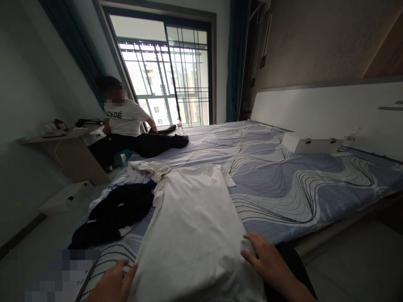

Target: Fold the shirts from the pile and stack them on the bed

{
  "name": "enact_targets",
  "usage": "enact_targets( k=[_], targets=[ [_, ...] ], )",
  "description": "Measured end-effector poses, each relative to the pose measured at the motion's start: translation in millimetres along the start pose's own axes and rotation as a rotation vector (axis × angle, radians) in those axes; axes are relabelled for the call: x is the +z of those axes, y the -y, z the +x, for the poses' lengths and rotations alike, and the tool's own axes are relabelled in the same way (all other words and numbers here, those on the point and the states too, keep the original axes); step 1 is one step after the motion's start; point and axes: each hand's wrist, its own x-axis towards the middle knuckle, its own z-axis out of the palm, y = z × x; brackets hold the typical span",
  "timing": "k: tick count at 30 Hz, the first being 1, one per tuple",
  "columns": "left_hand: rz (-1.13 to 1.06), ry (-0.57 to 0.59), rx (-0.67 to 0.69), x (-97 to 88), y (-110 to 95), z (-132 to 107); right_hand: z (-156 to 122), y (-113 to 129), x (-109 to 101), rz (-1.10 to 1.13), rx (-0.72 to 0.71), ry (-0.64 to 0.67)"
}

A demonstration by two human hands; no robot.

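Observation:
A white T-shirt [195, 226] with a small print on its chest lies spread on the bed in front of me, its collar end away from me. My left hand [113, 282] is at the shirt's lower left edge, thumb and fingers apart. At the lower right edge, my right hand [267, 258] touches the fabric, some of it showing between the parted thumb and forefinger. The shirt's left sleeve side is bunched against a pile of clothes. Dark clothing [122, 209] lies just left of the shirt.
The bed [264, 180] has a wavy-patterned sheet. A white box [315, 144] stands near the headboard. Another person [126, 119] sits at the far left with black clothing [157, 142]. A bottle [179, 126] stands by the window; a desk [72, 136] is at left.

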Motion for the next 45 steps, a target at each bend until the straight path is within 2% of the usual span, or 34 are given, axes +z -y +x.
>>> enact_targets(
  k=[2, 4, 5, 6, 7, 10, 13, 15, 17, 18, 20, 23, 27, 28, 30, 32, 33, 34, 36, 38, 42, 45],
  targets=[
    [-0.049, -0.052, 0.241, 2.4, -50, 27, 34, 24, 18, -0.048, -0.170, -0.005],
    [-0.064, -0.061, 0.553, 17.8, -97, 59, 70, 45, 41, -0.122, -0.295, 0.078],
    [-0.034, -0.037, 0.655, 28.7, -114, 77, 88, 51, 53, -0.159, -0.333, 0.126],
    [0.025, 0.009, 0.694, 40.1, -126, 94, 105, 55, 64, -0.189, -0.364, 0.164],
    [0.080, 0.031, 0.676, 51.1, -133, 112, 122, 56, 73, -0.213, -0.385, 0.186],
    [0.183, -0.002, 0.572, 74.4, -131, 159, 172, 47, 84, -0.252, -0.392, 0.152],
    [0.204, -0.042, 0.539, 83.0, -120, 187, 223, 31, 71, -0.282, -0.300, 0.022],
    [0.205, -0.056, 0.530, 84.8, -118, 196, 257, 21, 50, -0.292, -0.093, -0.170],
    [0.209, -0.070, 0.525, 86.7, -119, 200, 292, 11, 27, -0.275, 0.228, -0.365],
    [0.214, -0.076, 0.523, 88.1, -120, 203, 310, 7, 16, -0.261, 0.367, -0.420],
    [0.223, -0.095, 0.514, 91.6, -124, 211, 342, -1, 0, -0.239, 0.494, -0.421],
    [0.221, -0.132, 0.521, 96.7, -132, 233, 378, -8, -6, -0.232, 0.449, -0.352],
    [0.199, -0.178, 0.553, 96.8, -148, 278, 398, -7, 9, -0.269, 0.390, -0.399],
    [0.196, -0.224, 0.544, 95.3, -153, 291, 400, -6, 15, -0.282, 0.367, -0.420],
    [0.188, -0.395, 0.491, 91.0, -164, 316, 399, -7, 24, -0.304, 0.311, -0.450],
    [0.174, -0.559, 0.385, 85.9, -175, 339, 398, -8, 30, -0.320, 0.238, -0.459],
    [0.176, -0.581, 0.320, 83.4, -180, 349, 397, -9, 32, -0.330, 0.198, -0.454],
    [0.188, -0.552, 0.263, 80.9, -186, 358, 397, -9, 33, -0.342, 0.162, -0.445],
    [0.231, -0.414, 0.205, 76.1, -196, 372, 399, -11, 29, -0.387, 0.110, -0.404],
    [0.269, -0.319, 0.234, 71.9, -207, 382, 405, -15, 16, -0.455, 0.087, -0.344],
    [0.279, -0.343, 0.345, 71.8, -238, 400, 428, -40, -27, -0.549, 0.085, -0.267],
    [0.255, -0.336, 0.413, 84.8, -267, 412, 444, -67, -51, -0.592, 0.134, -0.267]
  ],
)
